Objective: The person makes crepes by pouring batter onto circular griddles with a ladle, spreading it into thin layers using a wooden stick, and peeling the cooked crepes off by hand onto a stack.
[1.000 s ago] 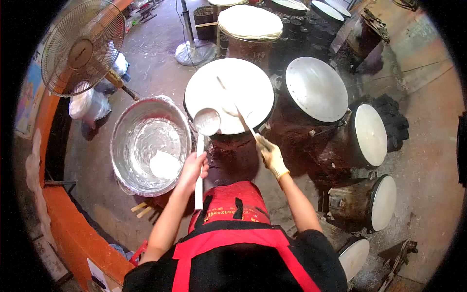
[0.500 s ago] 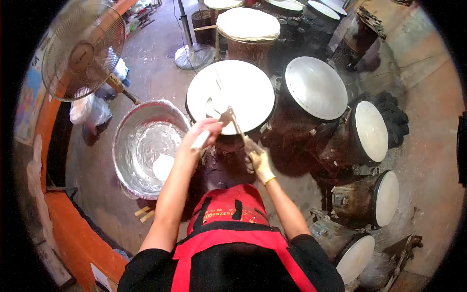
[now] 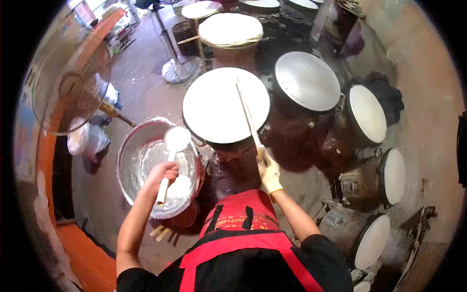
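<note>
My left hand (image 3: pixel 163 176) is wrapped round the pale handle of a ladle (image 3: pixel 178 139), whose white-coated bowl is over the rim of a large metal basin (image 3: pixel 127 181). White batter (image 3: pixel 182 187) lies in the basin. My right hand (image 3: pixel 268 170), in a pale work glove, is closed on a long thin wooden stick (image 3: pixel 248 114). The stick reaches across a round griddle (image 3: pixel 224 104) covered in white, its far end near the back of the surface. Whether the stick touches the surface, I cannot tell.
More round griddles on drum stoves stand to the right, one grey and bare-looking (image 3: pixel 307 81), one pale (image 3: pixel 368 114). A stack of thin white rounds (image 3: pixel 230 30) is behind. At left is a fan (image 3: pixel 71 90). Short wooden sticks (image 3: pixel 160 232) lie beside the basin.
My left hand has moved left and back from the griddle to the basin with the ladle. The stick has swung farther across the griddle. The view has shifted slightly.
</note>
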A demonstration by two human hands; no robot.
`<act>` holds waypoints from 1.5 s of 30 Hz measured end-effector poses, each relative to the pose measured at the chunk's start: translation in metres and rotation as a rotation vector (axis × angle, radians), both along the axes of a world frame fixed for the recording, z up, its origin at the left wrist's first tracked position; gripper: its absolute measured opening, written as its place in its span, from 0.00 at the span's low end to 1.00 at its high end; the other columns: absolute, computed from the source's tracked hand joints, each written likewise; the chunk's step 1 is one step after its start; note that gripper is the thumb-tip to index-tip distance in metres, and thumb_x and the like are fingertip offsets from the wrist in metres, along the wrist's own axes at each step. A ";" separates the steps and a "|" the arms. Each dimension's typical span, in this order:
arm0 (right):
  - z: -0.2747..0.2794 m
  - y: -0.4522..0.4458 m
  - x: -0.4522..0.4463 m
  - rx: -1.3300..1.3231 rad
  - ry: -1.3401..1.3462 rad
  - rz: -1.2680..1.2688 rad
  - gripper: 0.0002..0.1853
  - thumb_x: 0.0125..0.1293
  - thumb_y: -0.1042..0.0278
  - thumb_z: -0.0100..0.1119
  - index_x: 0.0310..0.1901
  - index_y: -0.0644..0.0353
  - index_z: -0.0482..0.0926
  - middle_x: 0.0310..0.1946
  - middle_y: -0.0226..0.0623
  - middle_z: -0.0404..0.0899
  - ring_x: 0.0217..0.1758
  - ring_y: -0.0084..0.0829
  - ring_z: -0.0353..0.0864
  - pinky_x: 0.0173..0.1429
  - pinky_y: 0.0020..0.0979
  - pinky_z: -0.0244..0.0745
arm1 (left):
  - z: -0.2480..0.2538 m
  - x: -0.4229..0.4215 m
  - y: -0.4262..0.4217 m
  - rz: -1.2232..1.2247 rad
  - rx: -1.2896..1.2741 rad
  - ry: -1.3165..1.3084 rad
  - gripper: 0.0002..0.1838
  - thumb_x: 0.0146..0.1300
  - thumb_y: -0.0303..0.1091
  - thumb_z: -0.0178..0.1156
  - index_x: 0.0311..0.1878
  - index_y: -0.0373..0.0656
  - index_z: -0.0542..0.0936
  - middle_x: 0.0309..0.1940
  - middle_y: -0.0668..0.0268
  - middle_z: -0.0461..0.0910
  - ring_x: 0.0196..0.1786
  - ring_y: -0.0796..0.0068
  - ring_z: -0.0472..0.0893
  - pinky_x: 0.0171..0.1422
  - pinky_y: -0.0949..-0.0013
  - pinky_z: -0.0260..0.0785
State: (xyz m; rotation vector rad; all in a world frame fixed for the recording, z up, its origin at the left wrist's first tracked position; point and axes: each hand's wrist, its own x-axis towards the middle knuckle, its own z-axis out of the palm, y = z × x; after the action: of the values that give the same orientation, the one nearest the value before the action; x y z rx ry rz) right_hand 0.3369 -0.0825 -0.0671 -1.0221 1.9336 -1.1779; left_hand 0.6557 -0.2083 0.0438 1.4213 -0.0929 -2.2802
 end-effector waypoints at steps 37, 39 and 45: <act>-0.014 -0.190 -0.355 -0.157 -0.599 -0.486 0.30 0.59 0.83 0.53 0.65 0.61 0.63 0.59 0.37 0.71 0.58 0.24 0.71 0.52 0.20 0.67 | -0.057 -0.672 -0.232 -0.610 -1.951 -1.197 0.07 0.48 0.23 0.52 0.32 0.40 0.76 0.32 0.57 0.72 0.39 0.51 0.74 0.41 0.54 0.66; -0.013 -0.183 -0.366 -0.212 -0.695 -0.437 0.28 0.61 0.81 0.53 0.65 0.60 0.64 0.61 0.36 0.69 0.57 0.21 0.71 0.54 0.19 0.67 | -0.054 -0.656 -0.234 -0.525 -1.884 -1.168 0.07 0.47 0.25 0.54 0.32 0.40 0.77 0.31 0.56 0.72 0.38 0.51 0.74 0.40 0.54 0.66; -0.068 -0.113 -0.350 -0.509 -0.397 -0.658 0.19 0.66 0.79 0.48 0.59 0.60 0.70 0.60 0.36 0.70 0.52 0.26 0.74 0.56 0.24 0.73 | -0.026 -0.563 -0.185 -0.285 -1.355 -0.718 0.11 0.54 0.35 0.60 0.35 0.36 0.77 0.22 0.60 0.76 0.20 0.71 0.75 0.28 0.67 0.66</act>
State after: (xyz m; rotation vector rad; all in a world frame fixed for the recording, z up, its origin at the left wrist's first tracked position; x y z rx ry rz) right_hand -0.0127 -0.1957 -0.1353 -0.3042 1.7166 -2.1332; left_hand 0.0924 -0.3933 0.0177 1.2706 -1.7238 -1.1078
